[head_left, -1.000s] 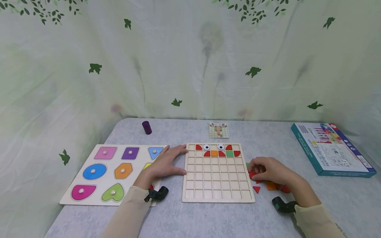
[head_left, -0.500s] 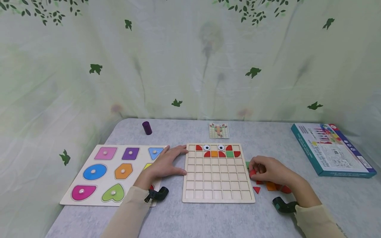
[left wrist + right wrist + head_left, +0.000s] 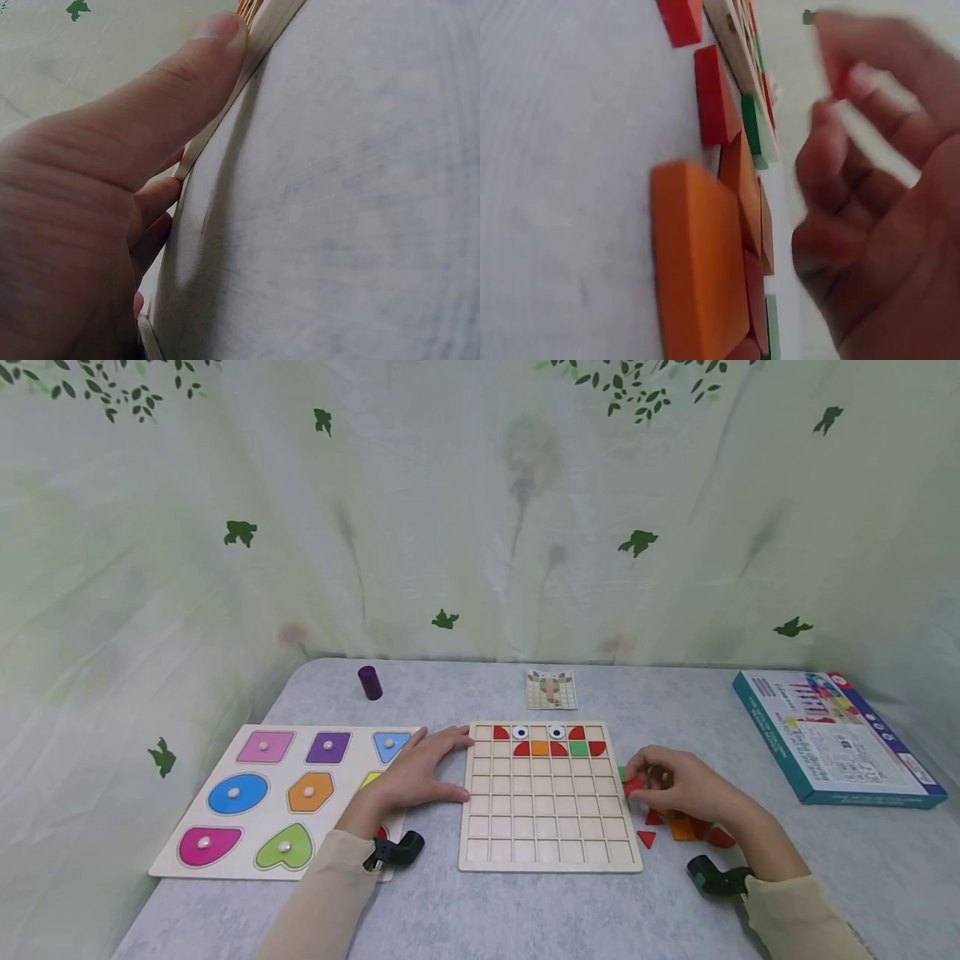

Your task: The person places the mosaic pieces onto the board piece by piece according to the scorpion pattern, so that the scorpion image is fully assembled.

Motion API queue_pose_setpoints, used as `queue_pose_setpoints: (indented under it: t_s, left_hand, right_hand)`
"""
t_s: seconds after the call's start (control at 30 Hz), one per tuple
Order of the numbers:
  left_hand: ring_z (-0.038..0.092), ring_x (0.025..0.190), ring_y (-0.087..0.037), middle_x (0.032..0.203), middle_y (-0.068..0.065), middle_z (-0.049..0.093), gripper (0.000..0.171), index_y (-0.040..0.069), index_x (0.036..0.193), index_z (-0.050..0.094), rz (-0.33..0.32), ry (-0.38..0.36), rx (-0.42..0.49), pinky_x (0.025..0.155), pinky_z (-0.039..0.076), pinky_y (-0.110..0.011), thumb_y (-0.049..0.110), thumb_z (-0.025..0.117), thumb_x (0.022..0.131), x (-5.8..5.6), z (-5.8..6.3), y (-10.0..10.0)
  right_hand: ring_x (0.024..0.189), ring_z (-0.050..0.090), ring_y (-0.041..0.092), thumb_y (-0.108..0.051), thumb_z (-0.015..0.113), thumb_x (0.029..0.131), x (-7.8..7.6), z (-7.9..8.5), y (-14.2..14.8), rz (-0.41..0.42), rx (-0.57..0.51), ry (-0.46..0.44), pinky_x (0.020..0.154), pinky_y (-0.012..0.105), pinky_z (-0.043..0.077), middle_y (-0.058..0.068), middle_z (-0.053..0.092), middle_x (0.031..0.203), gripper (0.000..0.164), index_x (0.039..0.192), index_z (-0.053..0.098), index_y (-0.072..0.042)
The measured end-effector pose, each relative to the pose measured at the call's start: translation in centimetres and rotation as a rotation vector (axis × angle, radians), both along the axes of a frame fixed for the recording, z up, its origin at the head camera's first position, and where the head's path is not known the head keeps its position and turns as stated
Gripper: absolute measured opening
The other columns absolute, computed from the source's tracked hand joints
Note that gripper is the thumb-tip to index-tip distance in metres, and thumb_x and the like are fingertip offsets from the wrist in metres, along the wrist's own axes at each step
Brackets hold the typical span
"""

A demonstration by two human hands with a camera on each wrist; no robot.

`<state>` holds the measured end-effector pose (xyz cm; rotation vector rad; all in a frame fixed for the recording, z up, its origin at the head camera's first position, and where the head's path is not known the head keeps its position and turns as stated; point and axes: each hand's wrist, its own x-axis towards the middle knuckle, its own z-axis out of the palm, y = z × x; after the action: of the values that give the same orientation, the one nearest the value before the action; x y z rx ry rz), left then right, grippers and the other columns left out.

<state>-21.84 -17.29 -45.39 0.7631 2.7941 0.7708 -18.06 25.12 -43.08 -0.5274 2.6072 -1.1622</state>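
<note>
Nearby, left sleeve [image 3: 318, 897] over part of knobbed puzzle [image 3: 258, 822], blocks [image 3: 682, 829] perhaps partly hidden.

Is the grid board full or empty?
Partly filled: the board has pieces in its top two rows; the rows below are bare.

- White knobbed shape-puzzle board [image 3: 277, 795] at the left of the grey table [image 3: 480, 914]
- Dark purple cylinder [image 3: 370, 682] near the far edge
- Teal-sided printed box [image 3: 840, 739] lying flat at the right
- Pale curtain [image 3: 480, 518] with green leaf prints behind
</note>
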Motion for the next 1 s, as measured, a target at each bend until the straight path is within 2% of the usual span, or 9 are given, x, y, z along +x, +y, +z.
queue_pose_setpoints:
  t_s: [0.2,0.3,0.4,0.57,0.7,0.83,1.0]
  left_hand:
    - [0.027,0.154,-0.019,0.163,0.006,0.034,0.081,0.023,0.147,0.049,-0.004,0.004,-0.002,0.129,0.002,-0.053,0.05,0.082,0.078,0.0,0.0,0.1]
    - [0.027,0.153,-0.019,0.163,0.006,0.034,0.081,0.023,0.146,0.049,-0.006,0.006,-0.001,0.129,0.002,-0.053,0.05,0.082,0.078,0.0,0.2,0.1]
    - [0.027,0.153,-0.019,0.163,0.005,0.035,0.081,0.022,0.146,0.049,-0.007,0.005,0.002,0.129,0.002,-0.053,0.049,0.082,0.078,0.0,0.2,0.1]
    - [0.027,0.154,-0.018,0.163,0.005,0.034,0.082,0.022,0.147,0.048,0.0,-0.002,-0.005,0.129,0.001,-0.052,0.051,0.081,0.078,0.0,0.3,0.0]
    - [0.028,0.153,-0.02,0.163,0.004,0.035,0.082,0.022,0.147,0.049,0.001,-0.002,0.001,0.128,0.002,-0.053,0.05,0.082,0.078,0.1,0.3,0.0]
    - [0.027,0.153,-0.019,0.163,0.005,0.034,0.081,0.023,0.147,0.049,0.0,-0.007,0.003,0.129,0.002,-0.053,0.05,0.082,0.078,0.2,0.3,0.0]
    - [0.028,0.153,-0.019,0.163,0.005,0.035,0.081,0.022,0.146,0.049,-0.005,-0.001,0.008,0.129,0.002,-0.053,0.05,0.082,0.078,0.2,0.2,0.0]
  right_hand:
    - [0.083,0.055,0.018,-0.023,0.079,0.086,0.1,0.1,-0.4,-0.003,-0.09,0.036,0.064,0.022,0.049,0.003,0.059,0.09,0.021,0.1,0.065,-0.018]
    - [0.083,0.058,0.018,-0.023,0.078,0.087,-0.1,0.1,-0.8,-0.003,-0.106,0.059,0.066,0.022,0.052,0.002,0.063,0.094,0.021,0.102,0.065,-0.016]
    - [0.083,0.06,0.019,-0.023,0.077,0.088,-0.4,0.3,-1.5,-0.002,-0.111,0.044,0.066,0.022,0.055,0.003,0.065,0.097,0.025,0.107,0.065,-0.012]
    - [0.085,0.058,0.021,-0.027,0.075,0.09,-1.7,0.7,-2.7,-0.026,-0.078,0.02,0.066,0.022,0.055,0.004,0.065,0.096,0.028,0.111,0.066,-0.013]
    - [0.087,0.057,0.022,-0.026,0.07,0.094,-2.9,1.3,-3.8,-0.018,-0.037,0.043,0.067,0.024,0.054,0.004,0.066,0.102,0.023,0.114,0.068,-0.015]
    - [0.086,0.059,0.024,-0.024,0.063,0.099,-3.9,1.8,-4.9,0.018,-0.044,0.041,0.068,0.029,0.056,0.007,0.069,0.112,0.022,0.117,0.069,-0.015]
    - [0.08,0.059,0.025,-0.018,0.06,0.1,-5.2,1.8,-6.4,0.069,-0.081,0.055,0.066,0.029,0.055,0.01,0.067,0.108,0.025,0.124,0.065,-0.013]
